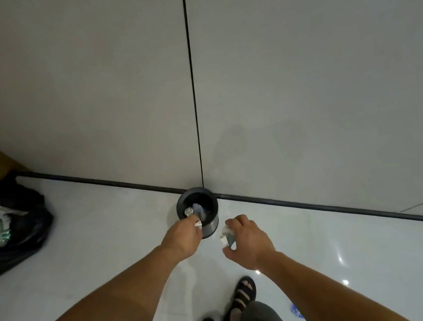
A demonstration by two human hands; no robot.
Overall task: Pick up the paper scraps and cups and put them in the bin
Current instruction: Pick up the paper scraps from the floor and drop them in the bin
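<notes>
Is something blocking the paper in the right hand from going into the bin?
Nothing visible. The bin is open on top, and the crumpled paper in the right hand is beside it. The left hand holds its own scrap over the near rim.

Left hand (183,238) pinches a scrap (198,224) over the bin (213,223) (paper (189,211) lies inside); right hand (249,239) grips a second scrap (226,236) just beside the bin. A black bag (25,245) lies on the floor (107,225).

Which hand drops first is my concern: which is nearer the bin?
Left. The left hand, pinching a paper scrap, is over the near rim of the bin; the right hand, gripping crumpled paper, is beside it, to its right.
</notes>
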